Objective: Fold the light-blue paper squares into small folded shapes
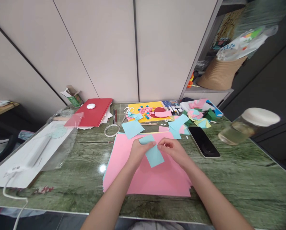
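Note:
A narrow strip of light blue paper (155, 156), seemingly folded, is held above a stack of pink paper sheets (147, 182). My left hand (141, 149) pinches it, with the thumb lying across its upper part. At the strip's right edge, my right hand (172, 149) has thumb and forefinger pressed together on the paper. The exact grip of the right fingertips is small and hard to make out. Just beyond the stack lies a square of blue paper (132, 128). More blue paper pieces (178, 123) lie to its right.
A black phone (204, 142) and a lidded water jar (243, 127) stand on the right. Farther back are scissors (128, 110), a tape roll (112, 130), a pencil (150, 124) and small pompoms (146, 111). At left lie a red folder (95, 111) and a white power strip (34, 156).

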